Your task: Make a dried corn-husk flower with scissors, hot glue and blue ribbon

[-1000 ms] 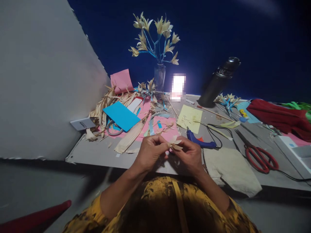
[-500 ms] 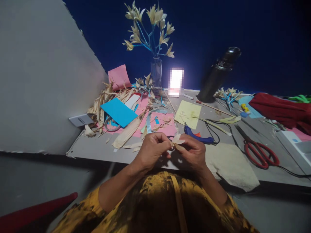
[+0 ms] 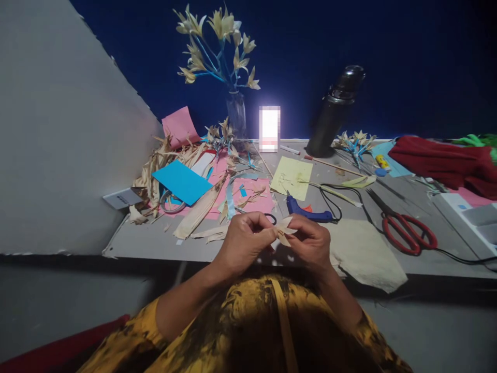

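Between my two hands is a small cream corn-husk flower (image 3: 285, 228) with pointed petals, held just over the table's front edge. My left hand (image 3: 248, 238) pinches it at its base with thumb and forefinger. From the other side, my right hand (image 3: 310, 241) has its fingertips closed on the petals. Just beyond my hands lies a blue glue gun (image 3: 310, 211), its nozzle pointing away. A dark scissor handle (image 3: 271, 218) shows partly behind my left hand. Cream husk strips (image 3: 209, 233) lie to the left of my hands.
Red-handled scissors (image 3: 409, 233) lie at right, beside a pale cloth piece (image 3: 367, 254) hanging over the edge. Husks, a blue card (image 3: 182, 181) and pink paper crowd the left. A glass vase (image 3: 236, 114) of husk flowers and a dark flask (image 3: 336, 114) stand at the back.
The view has shifted slightly right, so the table things sit further left. The petals of the flower show more spread between my fingers. Both hands keep their hold.
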The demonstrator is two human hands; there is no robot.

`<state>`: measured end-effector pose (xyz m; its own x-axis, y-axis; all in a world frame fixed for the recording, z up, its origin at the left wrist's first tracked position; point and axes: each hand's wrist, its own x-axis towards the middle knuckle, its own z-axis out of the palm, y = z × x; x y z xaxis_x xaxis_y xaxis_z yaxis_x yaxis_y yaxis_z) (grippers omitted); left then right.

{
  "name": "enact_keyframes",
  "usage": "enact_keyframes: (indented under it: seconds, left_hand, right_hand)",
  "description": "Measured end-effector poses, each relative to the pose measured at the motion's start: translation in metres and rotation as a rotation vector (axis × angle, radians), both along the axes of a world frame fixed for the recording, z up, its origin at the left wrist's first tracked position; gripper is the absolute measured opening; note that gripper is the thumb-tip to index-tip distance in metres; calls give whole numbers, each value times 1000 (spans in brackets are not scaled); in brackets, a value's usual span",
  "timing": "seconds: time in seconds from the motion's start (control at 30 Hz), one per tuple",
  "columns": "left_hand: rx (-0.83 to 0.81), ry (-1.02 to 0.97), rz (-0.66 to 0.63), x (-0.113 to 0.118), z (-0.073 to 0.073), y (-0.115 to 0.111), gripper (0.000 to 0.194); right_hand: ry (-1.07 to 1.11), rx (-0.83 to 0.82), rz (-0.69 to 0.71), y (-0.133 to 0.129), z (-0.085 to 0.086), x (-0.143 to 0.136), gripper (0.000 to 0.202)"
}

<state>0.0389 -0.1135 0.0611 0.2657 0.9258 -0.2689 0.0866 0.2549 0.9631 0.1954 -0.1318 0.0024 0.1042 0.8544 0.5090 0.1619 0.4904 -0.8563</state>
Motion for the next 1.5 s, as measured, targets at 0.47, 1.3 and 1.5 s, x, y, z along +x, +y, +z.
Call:
enact_keyframes:
  seconds: [0.47, 1.3, 1.5]
  left_hand:
    - [-44, -30, -58, 9, 2, -3, 19]
    - [25, 72, -112, 14, -6, -5, 16]
    - [28, 46, -51, 15, -10, -3, 17]
  right_hand:
    - [352, -307, 0, -9, -19, -5, 19]
    - [365, -323, 52, -24, -9, 3, 20]
    - [345, -316, 5, -21, -2, -3, 18]
